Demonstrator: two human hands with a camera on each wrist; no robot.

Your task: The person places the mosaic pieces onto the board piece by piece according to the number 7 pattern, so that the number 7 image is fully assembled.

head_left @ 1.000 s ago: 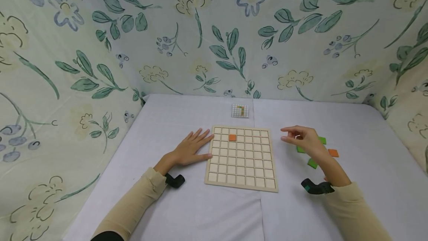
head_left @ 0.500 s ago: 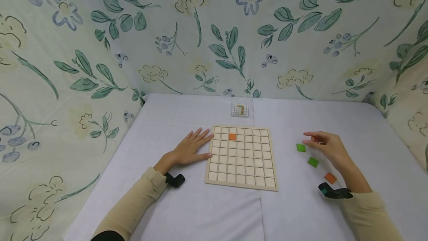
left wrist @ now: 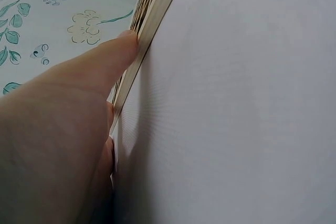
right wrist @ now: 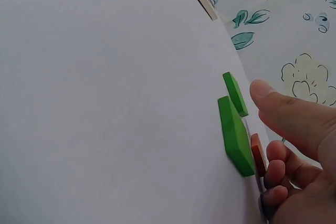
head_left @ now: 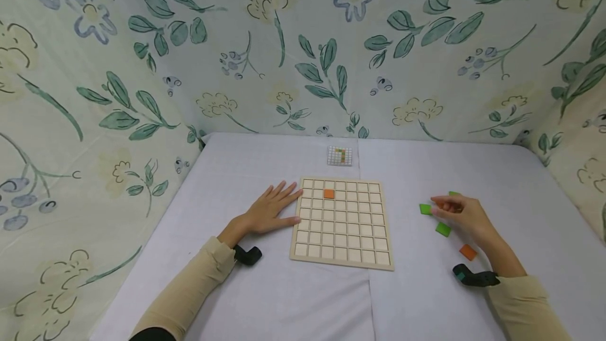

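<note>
My left hand (head_left: 274,211) lies with fingers spread at the left edge of a wooden grid board (head_left: 342,266). In the left wrist view the thumb (left wrist: 113,59) touches the board's side. One orange square tile (head_left: 329,193) sits in a cell near the board's top. My right hand (head_left: 466,218) is over loose tiles, fingers bent and thumb straight, with nothing seen held. By its thumb tip lies a green tile (head_left: 425,209); another green tile (head_left: 443,229) and an orange tile (head_left: 468,252) lie nearer me. In the right wrist view an orange tile (right wrist: 258,155) is beside the curled fingers.
Behind the board lies a small card with a printed grid pattern (head_left: 340,156). A further green tile (head_left: 454,193) shows partly behind the right hand. White cloth (head_left: 293,304) covers the table, and a flower-patterned curtain (head_left: 303,83) hangs around it.
My right hand has moved right from beside the board to over the tiles, and its fingertips have since dipped slightly. The left hand and board have stayed put.
</note>
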